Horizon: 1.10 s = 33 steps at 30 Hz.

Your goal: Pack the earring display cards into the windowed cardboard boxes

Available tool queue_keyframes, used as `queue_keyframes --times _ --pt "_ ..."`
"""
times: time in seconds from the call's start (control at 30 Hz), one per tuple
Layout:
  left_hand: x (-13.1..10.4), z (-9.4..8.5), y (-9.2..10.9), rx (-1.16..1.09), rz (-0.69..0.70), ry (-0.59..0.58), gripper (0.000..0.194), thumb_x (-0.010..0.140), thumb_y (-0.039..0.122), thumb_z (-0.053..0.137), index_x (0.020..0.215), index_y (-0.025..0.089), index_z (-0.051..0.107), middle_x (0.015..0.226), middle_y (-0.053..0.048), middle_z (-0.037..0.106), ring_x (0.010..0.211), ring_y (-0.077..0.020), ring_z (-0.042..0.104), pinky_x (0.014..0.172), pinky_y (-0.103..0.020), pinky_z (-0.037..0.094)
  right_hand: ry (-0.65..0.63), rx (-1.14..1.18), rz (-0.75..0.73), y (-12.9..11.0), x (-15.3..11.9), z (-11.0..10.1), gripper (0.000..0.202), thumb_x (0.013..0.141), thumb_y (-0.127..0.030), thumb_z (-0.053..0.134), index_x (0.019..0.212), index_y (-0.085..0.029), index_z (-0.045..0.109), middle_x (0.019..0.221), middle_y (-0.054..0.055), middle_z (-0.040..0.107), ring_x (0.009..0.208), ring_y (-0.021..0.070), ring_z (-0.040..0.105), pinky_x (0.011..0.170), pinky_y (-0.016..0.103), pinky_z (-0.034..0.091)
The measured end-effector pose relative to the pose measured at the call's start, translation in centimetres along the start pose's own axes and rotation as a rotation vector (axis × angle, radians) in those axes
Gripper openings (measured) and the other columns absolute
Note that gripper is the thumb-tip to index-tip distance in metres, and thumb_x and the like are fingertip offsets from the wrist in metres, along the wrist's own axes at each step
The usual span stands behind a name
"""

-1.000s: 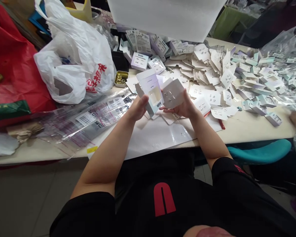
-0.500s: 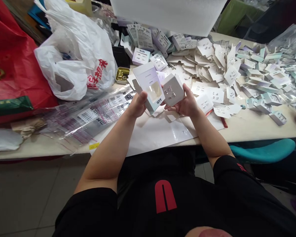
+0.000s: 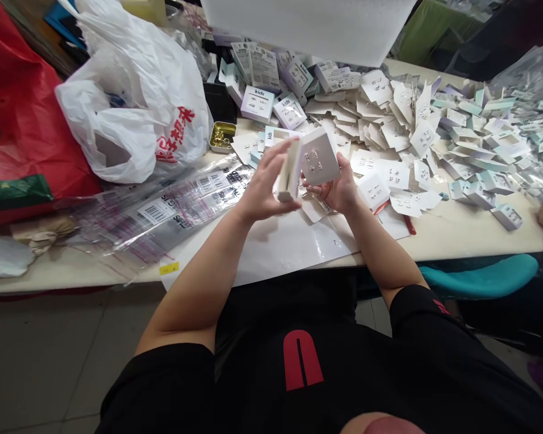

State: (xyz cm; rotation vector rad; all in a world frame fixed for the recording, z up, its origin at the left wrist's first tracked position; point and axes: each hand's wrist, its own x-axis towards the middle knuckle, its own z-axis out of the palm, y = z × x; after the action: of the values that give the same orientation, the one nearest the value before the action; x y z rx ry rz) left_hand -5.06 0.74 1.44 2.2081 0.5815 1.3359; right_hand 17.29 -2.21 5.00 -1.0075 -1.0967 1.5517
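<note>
My left hand (image 3: pixel 261 191) grips a small jewellery box (image 3: pixel 291 176) between fingers and thumb. The box is tilted on edge, one narrow side toward me, and slightly blurred. Just right of it, a white earring card (image 3: pixel 320 158) with several small silvery studs rests in the fingers of my right hand (image 3: pixel 341 188). Card and box are very close together; whether they touch I cannot tell. Below both hands lies a white sheet (image 3: pixel 294 244) on the table. Another box marked "kids" (image 3: pixel 276 134) shows behind my left fingers.
Earring cards (image 3: pixel 384 126) lie heaped behind my hands, with many small boxes (image 3: pixel 489 138) farther right. On the left are clear plastic mailers (image 3: pixel 163 208), a white plastic bag (image 3: pixel 136 90) and a red bag (image 3: pixel 22 120). A gold tin (image 3: pixel 222 136) holds small metal pieces.
My left hand has turned the jewellery box from its windowed front to a narrow edge. The earring card in my right hand has tilted upright and risen slightly.
</note>
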Motion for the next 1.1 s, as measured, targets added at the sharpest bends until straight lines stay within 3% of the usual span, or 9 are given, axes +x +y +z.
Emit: queue_keyframes --times 0.17,0.4,0.57,0.63,0.7,0.77,0.83,0.93,1.1 --pt "0.0 0.9 3.2 0.210 0.003 -0.240 0.107 0.077 0.101 0.067 0.151 0.023 0.058 0.184 -0.017 0.029 0.174 -0.0442 0.018 0.146 -0.068 0.008 0.123 0.005 -0.062 0.4 -0.1 0.6 0.080 0.090 -0.089 0.049 0.136 -0.026 0.068 0.112 0.008 0.080 0.121 0.0295 0.077 0.085 0.037 0.068" --pt "0.2 1.0 4.1 0.294 -0.067 -0.345 0.103 0.080 0.099 0.066 0.146 0.021 0.060 0.185 -0.014 0.025 0.175 -0.0434 0.011 0.147 -0.068 -0.002 0.032 0.130 0.003 0.0 -0.9 1.7 0.071 0.091 -0.078 0.052 0.134 -0.022 0.063 0.132 0.011 0.078 0.138 0.0326 0.069 0.111 0.049 0.063" --pt "0.4 1.2 4.5 0.240 -0.091 -0.394 0.106 0.080 0.101 0.062 0.149 0.021 0.060 0.186 -0.016 0.023 0.176 -0.0434 0.007 0.146 -0.068 -0.005 0.065 0.122 -0.030 0.0 -0.9 2.0 0.068 0.094 -0.078 0.046 0.128 -0.022 0.065 0.131 0.011 0.078 0.139 0.0322 0.068 0.110 0.048 0.063" --pt "0.4 1.0 4.1 0.162 -0.101 -0.339 0.108 0.077 0.104 0.062 0.153 0.026 0.057 0.187 -0.012 0.023 0.176 -0.0414 0.004 0.146 -0.067 -0.004 0.093 0.113 -0.053 0.1 -0.6 1.6 0.067 0.093 -0.080 0.050 0.126 -0.025 0.067 0.122 0.009 0.080 0.130 0.0316 0.073 0.101 0.045 0.066" --pt "0.2 0.6 3.1 0.044 -0.118 -0.214 0.115 0.073 0.106 0.062 0.161 0.033 0.049 0.188 -0.009 0.021 0.177 -0.0400 0.006 0.146 -0.065 0.007 0.099 0.086 -0.044 0.1 -0.4 1.0 0.074 0.091 -0.086 0.052 0.128 -0.025 0.069 0.110 0.008 0.080 0.118 0.0310 0.077 0.091 0.042 0.067" --pt "0.0 0.2 1.6 -0.112 -0.142 -0.076 0.123 0.071 0.108 0.061 0.169 0.037 0.038 0.188 -0.010 0.021 0.174 -0.0428 0.021 0.141 -0.065 0.030 0.077 0.053 -0.002 -0.1 -0.4 0.5 0.086 0.089 -0.092 0.048 0.135 -0.023 0.068 0.102 0.008 0.078 0.107 0.0301 0.079 0.084 0.040 0.066" --pt "-0.2 0.0 0.0 -0.260 -0.166 0.014 0.124 0.073 0.108 0.057 0.172 0.035 0.035 0.181 -0.015 0.036 0.163 -0.0461 0.043 0.131 -0.066 0.044 0.039 0.031 0.027 -0.5 -0.6 0.3 0.093 0.090 -0.094 0.043 0.141 -0.021 0.066 0.099 0.009 0.077 0.102 0.0290 0.078 0.081 0.040 0.066" --pt "-0.4 0.2 -1.6 -0.412 -0.190 0.102 0.116 0.080 0.109 0.037 0.166 0.032 0.047 0.154 -0.016 0.066 0.153 -0.0467 0.056 0.128 -0.068 0.046 -0.004 -0.017 0.040 -1.2 -1.0 0.4 0.096 0.090 -0.095 0.041 0.146 -0.021 0.063 0.102 0.010 0.076 0.101 0.0289 0.077 0.078 0.040 0.067" --pt "0.0 0.6 -0.5 -0.418 -0.238 0.127 0.110 0.089 0.103 0.016 0.153 0.027 0.064 0.134 -0.016 0.075 0.149 -0.0475 0.059 0.125 -0.072 0.046 -0.027 -0.132 0.020 -1.5 -1.4 0.9 0.100 0.086 -0.096 0.047 0.155 -0.024 0.057 0.112 0.012 0.076 0.108 0.0314 0.076 0.076 0.040 0.068"
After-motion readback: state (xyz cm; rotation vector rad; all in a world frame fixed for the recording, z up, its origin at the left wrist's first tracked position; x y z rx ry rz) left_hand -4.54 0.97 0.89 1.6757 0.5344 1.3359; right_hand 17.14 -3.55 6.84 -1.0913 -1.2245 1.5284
